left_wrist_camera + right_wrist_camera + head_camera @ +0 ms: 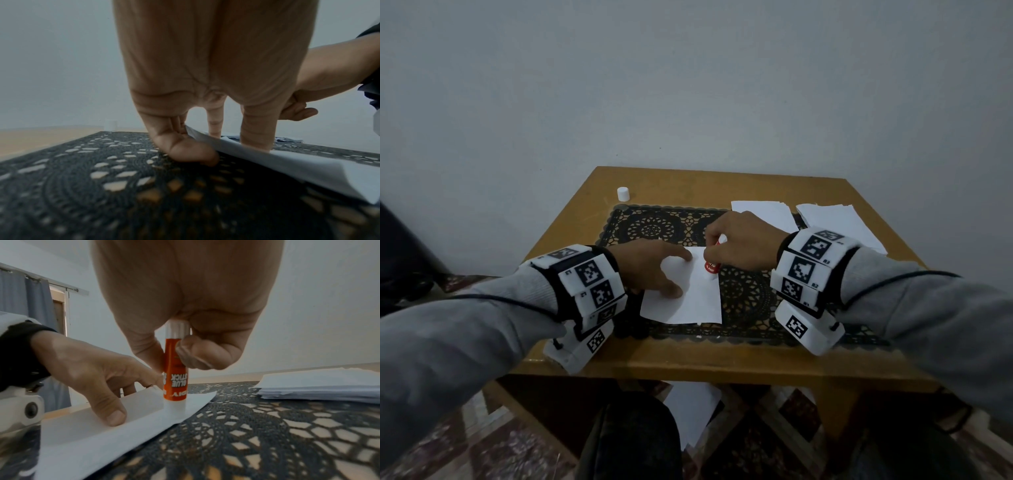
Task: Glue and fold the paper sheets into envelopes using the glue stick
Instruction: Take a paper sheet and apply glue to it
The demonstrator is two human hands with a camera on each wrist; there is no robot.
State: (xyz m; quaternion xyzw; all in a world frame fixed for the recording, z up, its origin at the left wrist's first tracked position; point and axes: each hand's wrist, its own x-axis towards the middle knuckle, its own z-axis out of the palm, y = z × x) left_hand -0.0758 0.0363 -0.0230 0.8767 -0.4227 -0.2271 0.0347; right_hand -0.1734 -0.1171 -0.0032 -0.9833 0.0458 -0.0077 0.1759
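Right hand (739, 241): it grasps the glue stick (174, 368) between thumb and fingers, upright, with the glue end down and touching the paper sheet (688, 294).

Left hand (650, 267): its fingers are spread and straight; the fingertips (115, 416) press the sheet flat on the lace mat (750, 298). It holds nothing.

Paper sheet: it lies directly under both hands on the counter (571, 236). A folded flap covers its left part, and a single-layer strip stays free along the right edge.

Contact point: the stick stands on this free strip, just beside the flap edge and near the far end of the strip.

Long axis: the strip runs from the far side toward the person, so the stroke probably must follow this line, toward the body.

Nearer hand: the right hand is on the strip already; the left hand is just beside it, to its left, and anchors the sheet.

Risk: if the left fingertips lift, the sheet may slide with the stick.

Other things: the white cap (623, 193) stands well apart, far to the left of the left hand; the paper stacks (320, 386) lie beyond the right hand.
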